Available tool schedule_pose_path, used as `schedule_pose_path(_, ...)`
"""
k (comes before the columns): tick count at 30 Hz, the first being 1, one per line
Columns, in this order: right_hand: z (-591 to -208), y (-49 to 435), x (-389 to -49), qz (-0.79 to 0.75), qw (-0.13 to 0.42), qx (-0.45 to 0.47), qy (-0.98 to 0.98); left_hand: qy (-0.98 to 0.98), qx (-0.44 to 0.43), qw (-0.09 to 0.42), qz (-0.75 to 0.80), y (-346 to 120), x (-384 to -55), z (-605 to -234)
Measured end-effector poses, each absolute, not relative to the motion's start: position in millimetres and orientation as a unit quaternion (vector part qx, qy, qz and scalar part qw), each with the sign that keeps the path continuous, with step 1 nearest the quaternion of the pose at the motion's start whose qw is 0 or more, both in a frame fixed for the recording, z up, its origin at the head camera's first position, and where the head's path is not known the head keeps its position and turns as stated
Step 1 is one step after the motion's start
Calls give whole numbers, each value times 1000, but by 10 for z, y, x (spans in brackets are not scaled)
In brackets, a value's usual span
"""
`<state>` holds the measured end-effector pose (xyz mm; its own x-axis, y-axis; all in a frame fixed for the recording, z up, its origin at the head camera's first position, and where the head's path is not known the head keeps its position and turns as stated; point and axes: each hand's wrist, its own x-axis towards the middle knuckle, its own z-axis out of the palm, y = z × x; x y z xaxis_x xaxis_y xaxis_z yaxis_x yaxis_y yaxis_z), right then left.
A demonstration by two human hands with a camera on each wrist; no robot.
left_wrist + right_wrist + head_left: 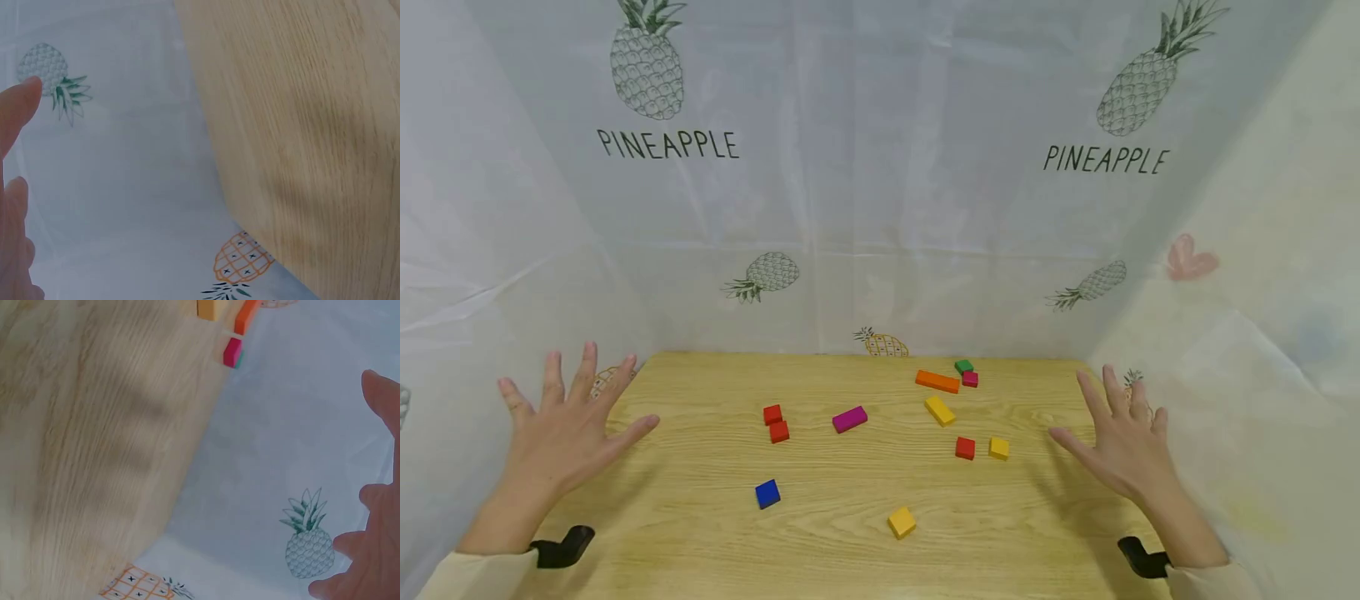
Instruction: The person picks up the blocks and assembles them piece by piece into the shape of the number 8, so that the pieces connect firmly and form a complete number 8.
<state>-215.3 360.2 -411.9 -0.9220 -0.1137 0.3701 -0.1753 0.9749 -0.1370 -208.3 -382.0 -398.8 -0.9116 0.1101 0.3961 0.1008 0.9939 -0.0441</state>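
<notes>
My left hand (561, 433) is spread above the left side of the wooden table, holding nothing. On the right side my right hand (1123, 442) is spread in the same way, with nothing in it. Nearest to the left hand are two red blocks (778, 432) and a blue block (767, 494). A yellow cube (998, 448) and a red cube (966, 448) lie closest to the right hand. Between the hands are a purple block (850, 419), a longer yellow block (939, 411) and another yellow block (902, 522).
Toward the back edge lie an orange bar (937, 381), a green block (964, 366) and a pink block (970, 379). A pale pineapple-print sheet (865, 192) rises behind the wooden table (700, 550) and along both sides.
</notes>
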Motion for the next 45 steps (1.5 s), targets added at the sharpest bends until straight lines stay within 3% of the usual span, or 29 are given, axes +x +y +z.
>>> schedule_pose_path(6, -4068, 3508, -2273, 90, 196, 88, -973, -976, -60, 208, 12, -3736, -2123, -3992)
schedule_pose_path(14, -4036, 3389, -2422, 108, 169, 107, -974, -975, -66, 213, 11, -3615, -2186, -4012)
schedule_pose_path(21, -4037, 3285, -2605, 115, 203, 137, -963, -975, -73, 212, 9, -3501, -2246, -4004)
schedule_pose_path(45, -4159, 2706, -3264, 215, 128, 165, -954, -970, -96, 223, 8, -3296, -2272, -4110)
